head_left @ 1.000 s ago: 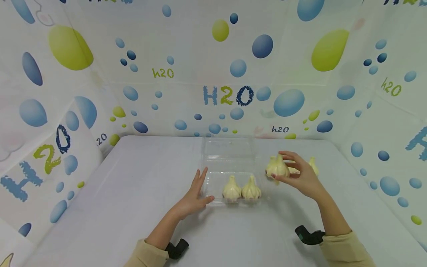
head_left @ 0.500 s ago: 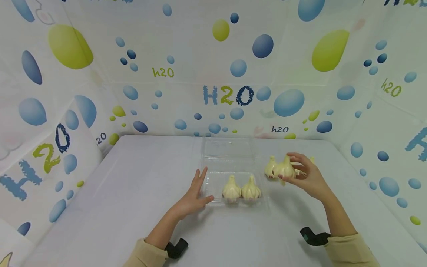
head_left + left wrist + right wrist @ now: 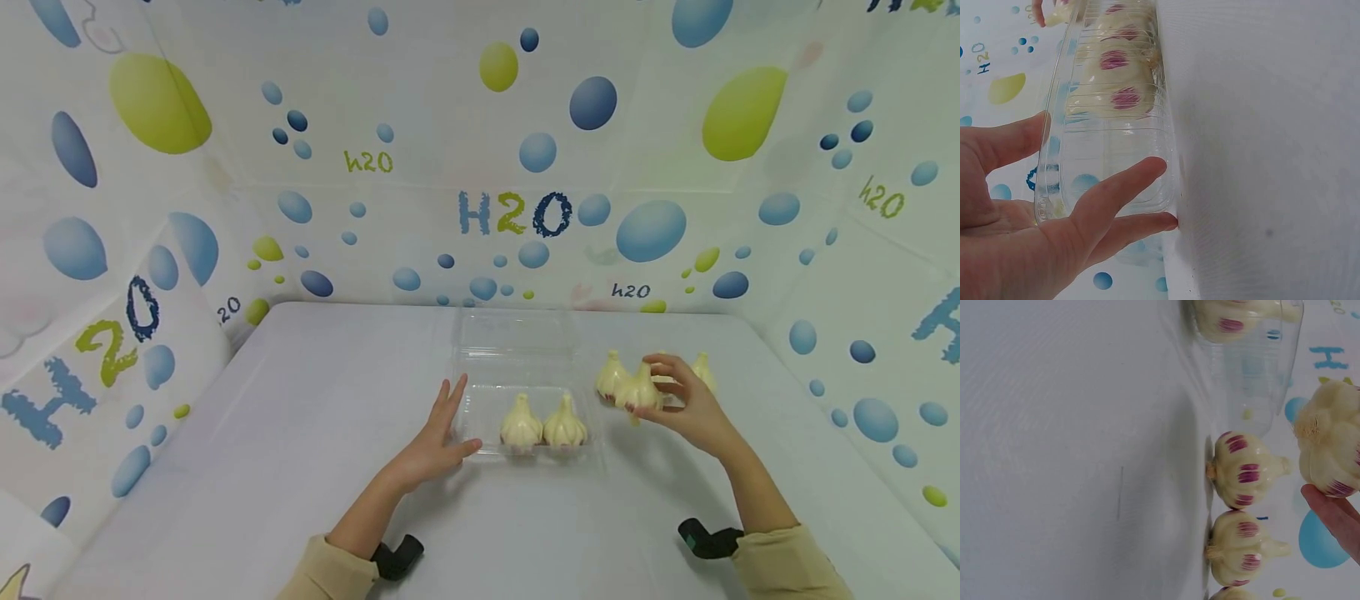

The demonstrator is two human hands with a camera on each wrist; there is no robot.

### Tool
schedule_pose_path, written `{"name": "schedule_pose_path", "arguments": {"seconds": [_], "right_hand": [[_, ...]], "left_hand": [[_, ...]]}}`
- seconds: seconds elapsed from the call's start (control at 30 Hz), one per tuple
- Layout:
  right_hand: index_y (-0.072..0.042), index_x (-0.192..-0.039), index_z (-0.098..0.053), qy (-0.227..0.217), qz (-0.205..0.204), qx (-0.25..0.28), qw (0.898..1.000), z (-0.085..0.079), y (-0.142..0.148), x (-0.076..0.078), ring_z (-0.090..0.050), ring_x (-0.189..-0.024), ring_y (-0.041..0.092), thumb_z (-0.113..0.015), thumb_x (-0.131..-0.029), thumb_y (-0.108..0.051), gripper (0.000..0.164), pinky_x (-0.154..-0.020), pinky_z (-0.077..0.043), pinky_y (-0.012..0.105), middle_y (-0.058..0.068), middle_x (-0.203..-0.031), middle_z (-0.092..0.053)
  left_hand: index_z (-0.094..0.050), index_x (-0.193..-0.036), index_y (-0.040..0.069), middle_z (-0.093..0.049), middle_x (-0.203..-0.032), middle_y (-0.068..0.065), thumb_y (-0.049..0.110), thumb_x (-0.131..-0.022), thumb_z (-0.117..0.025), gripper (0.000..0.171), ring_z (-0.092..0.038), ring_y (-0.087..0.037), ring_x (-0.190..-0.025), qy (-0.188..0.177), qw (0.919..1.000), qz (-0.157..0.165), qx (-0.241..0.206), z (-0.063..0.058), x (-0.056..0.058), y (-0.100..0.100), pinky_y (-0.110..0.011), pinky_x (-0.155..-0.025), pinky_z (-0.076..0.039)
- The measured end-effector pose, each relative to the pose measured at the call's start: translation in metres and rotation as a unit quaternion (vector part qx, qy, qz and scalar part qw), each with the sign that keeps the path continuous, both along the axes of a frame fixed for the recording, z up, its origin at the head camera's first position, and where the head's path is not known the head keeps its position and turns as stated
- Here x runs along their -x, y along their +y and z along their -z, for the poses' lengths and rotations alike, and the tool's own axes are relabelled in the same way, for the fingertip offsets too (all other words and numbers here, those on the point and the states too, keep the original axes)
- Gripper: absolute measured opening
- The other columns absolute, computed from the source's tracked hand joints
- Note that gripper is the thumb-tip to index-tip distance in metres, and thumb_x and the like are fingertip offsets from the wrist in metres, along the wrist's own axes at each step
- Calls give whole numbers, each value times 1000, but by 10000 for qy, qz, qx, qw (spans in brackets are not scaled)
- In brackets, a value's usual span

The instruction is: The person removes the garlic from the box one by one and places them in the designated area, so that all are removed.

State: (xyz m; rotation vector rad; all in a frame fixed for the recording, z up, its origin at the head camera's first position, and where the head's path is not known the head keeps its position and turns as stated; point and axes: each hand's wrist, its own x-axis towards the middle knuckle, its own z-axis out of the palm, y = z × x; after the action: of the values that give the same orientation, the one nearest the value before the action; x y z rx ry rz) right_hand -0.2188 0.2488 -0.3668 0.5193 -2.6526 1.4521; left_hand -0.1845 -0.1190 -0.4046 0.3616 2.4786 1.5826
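Note:
My right hand (image 3: 693, 408) pinches a garlic bulb (image 3: 640, 390) between thumb and fingers, to the right of a clear plastic clamshell container (image 3: 480, 417). In the right wrist view the held garlic bulb (image 3: 1329, 444) is raised above the table, its root end toward the camera. My left hand (image 3: 431, 446) rests against the container's left end with its fingers spread. In the left wrist view, the left hand (image 3: 1054, 212) has its fingertips right at the plastic wall. Two garlic bulbs, a left one (image 3: 521, 422) and a right one (image 3: 565, 422), stand upright inside the container.
Another garlic bulb (image 3: 611, 373) stands behind the held one, and a further bulb (image 3: 702, 371) is partly hidden by the right hand. The container's lid (image 3: 513, 333) lies folded back, away from the person. A patterned backdrop (image 3: 420, 108) rises behind the white table (image 3: 315, 400).
My right hand, still holding the garlic bulb, first moved right, then slightly lower. The left hand, the container and the bulbs inside it have stayed in place.

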Motion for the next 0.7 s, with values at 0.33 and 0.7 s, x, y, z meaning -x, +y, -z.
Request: {"name": "schedule_pose_path", "arguments": {"seconds": [0.33, 0.7], "right_hand": [[-10, -131, -37, -187, -56, -167, 9997, 10, 3, 2, -43, -112, 49, -74, -77, -15, 66, -80, -45, 57, 23, -125, -41], [-8, -130, -39, -337, -201, -239, 9989, 19, 7, 10, -41, -114, 49, -76, -74, -14, 67, -79, -46, 54, 27, -127, -41]], "left_hand": [[-5, -148, 27, 13, -151, -16, 15, -85, -65, 88, -14, -49, -131, -15, 10000, -39, 28, -2, 0, 1, -67, -93, -23], [-5, -148, 26, 13, -151, -15, 17, -84, -66, 88, -2, -45, -134, 9, 10000, -38, 19, -4, -1, 1, -68, -94, -20]]}}
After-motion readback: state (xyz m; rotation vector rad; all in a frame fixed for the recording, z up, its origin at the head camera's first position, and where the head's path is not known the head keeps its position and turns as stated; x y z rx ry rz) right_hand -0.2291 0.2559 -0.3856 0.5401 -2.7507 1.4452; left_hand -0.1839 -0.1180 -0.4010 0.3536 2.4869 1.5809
